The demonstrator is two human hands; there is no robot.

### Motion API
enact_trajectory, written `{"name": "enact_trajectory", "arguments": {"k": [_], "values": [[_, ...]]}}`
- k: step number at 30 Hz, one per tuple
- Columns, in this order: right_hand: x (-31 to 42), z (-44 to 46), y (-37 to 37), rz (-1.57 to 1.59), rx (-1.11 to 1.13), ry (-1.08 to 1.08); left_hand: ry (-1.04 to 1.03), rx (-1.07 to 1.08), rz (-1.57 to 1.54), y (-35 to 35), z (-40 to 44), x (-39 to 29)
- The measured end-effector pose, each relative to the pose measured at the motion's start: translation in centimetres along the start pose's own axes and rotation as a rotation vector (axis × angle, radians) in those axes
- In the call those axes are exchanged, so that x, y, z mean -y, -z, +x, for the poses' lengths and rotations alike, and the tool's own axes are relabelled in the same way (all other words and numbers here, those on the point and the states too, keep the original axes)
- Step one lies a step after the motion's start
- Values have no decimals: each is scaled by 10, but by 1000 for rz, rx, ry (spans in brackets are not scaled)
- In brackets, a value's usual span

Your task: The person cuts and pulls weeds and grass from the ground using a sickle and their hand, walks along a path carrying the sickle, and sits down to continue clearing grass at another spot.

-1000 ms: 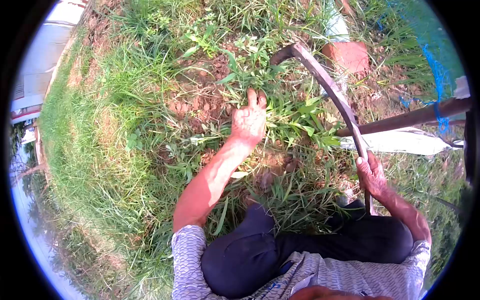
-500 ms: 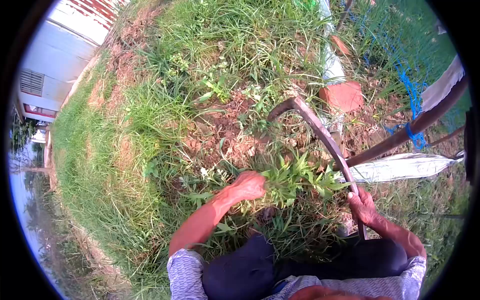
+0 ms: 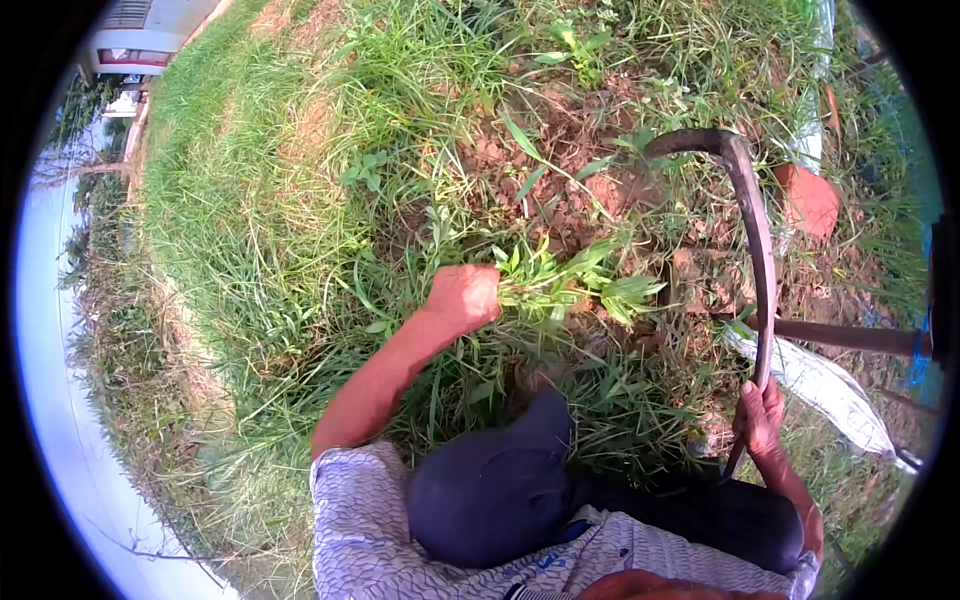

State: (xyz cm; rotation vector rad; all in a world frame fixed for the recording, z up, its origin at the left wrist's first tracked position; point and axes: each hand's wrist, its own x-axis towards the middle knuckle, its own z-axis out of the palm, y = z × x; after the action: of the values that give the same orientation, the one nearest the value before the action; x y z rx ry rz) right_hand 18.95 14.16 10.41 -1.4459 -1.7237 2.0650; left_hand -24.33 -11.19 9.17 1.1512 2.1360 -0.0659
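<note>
My left hand (image 3: 462, 298) is closed in a fist around a bunch of leafy green weeds (image 3: 575, 283), whose leaves stick out to the right above the ground. My right hand (image 3: 760, 415) grips the lower shaft of a long, curved, sickle-like tool (image 3: 757, 235). The tool's hooked end points left, over a patch of loose reddish soil (image 3: 610, 190). Its lower end reaches down beside my dark trouser leg. I cannot tell whether the hook touches the ground.
Grass (image 3: 270, 230) grows thickly on the left. To the right are a red brick (image 3: 808, 203), a wooden pole (image 3: 850, 337), a white plastic sheet (image 3: 825, 390) and netting (image 3: 905, 150). My bent knee (image 3: 490, 490) is close below the weeds. A building (image 3: 125, 45) stands far off at upper left.
My view has shifted, so the soil, tool and brick appear farther right. My left hand has drawn up and left with the weeds in it. The right hand keeps its grip on the tool.
</note>
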Motion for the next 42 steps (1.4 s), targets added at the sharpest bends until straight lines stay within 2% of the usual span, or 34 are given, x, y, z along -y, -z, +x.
{"name": "enact_trajectory", "arguments": {"k": [1, 2, 4, 6, 8, 9, 10, 12, 14, 15, 16, 17, 19, 21, 23, 25, 27, 28, 29, 30, 31, 32, 34, 35, 36, 38, 40, 42], "values": [[-2, 3, 0, -67, 17, 108, 92, -45, 99, 6, 6, 13], [-6, 4, 2, -165, 16, 109, 180, -92, 205, 11, 15, 28], [-3, 9, -1, -284, 58, 129, 170, -185, 209, 18, 25, 49], [6, 19, -12, -372, 119, 131, 162, -73, -124, 33, 40, 51], [14, 32, -19, -517, 202, 264, 64, -34, -225, -31, 85, 112], [17, 34, -23, -521, 209, 259, -4, -16, -334, -29, 92, 112], [19, 35, -28, -507, 206, 174, 59, 83, 84, -30, 91, 111], [20, 36, -32, -489, 218, 80, 70, 70, 28, -31, 82, 101], [17, 43, -31, -377, 171, -176, 74, 27, -76, -17, 61, 80], [-15, 50, -14, -467, 120, -104, 28, 159, -66, -13, 54, 72], [-15, 58, -3, -447, 202, -209, -25, 215, -106, -9, 38, 63], [-73, 69, 31, -520, 136, -83, -78, 253, -51, -11, 23, 55], [-73, 86, 30, -594, 137, 7, 0, 331, -52, -19, -13, 60], [-79, 97, 38, -648, 138, 47, 161, 268, -52, -30, -55, 93], [-92, 101, 54, -659, 154, -1, 434, 313, -16, -33, -104, 122], [-87, 111, 59, -331, 187, -148, 718, 320, -91, -60, -160, 163], [-71, 108, 48, 46, 225, -327, 914, 263, -200, -81, -181, 165], [-68, 110, 49, 35, 200, -248, 955, 246, -281, -97, -191, 161], [-50, 113, 42, -146, 156, -249, 983, 211, -357, -106, -189, 162], [7, 102, -1, -431, 86, -305, 1080, 205, -432, -109, -184, 166], [55, 89, -29, -583, 33, -373, 1184, 213, -510, -114, -186, 164], [93, 75, -50, -666, 14, -432, 1172, 177, -529, -132, -191, 166], [11, 90, 2, -574, -45, -180, 1143, 123, -553, -144, -194, 162], [-14, 96, 27, -557, -13, -203, 1123, 106, -558, -139, -195, 153], [-9, 97, 22, -541, 16, -230, 1111, 91, -574, -149, -195, 154], [20, 87, 2, -697, -119, -364, 1072, 48, -617, -178, -196, 157], [11, 103, 4, -674, -111, -273, 1034, 10, -671, -218, -201, 166], [47, 105, -21, -794, -69, -305, 989, -57, -724, -246, -200, 170]]}}
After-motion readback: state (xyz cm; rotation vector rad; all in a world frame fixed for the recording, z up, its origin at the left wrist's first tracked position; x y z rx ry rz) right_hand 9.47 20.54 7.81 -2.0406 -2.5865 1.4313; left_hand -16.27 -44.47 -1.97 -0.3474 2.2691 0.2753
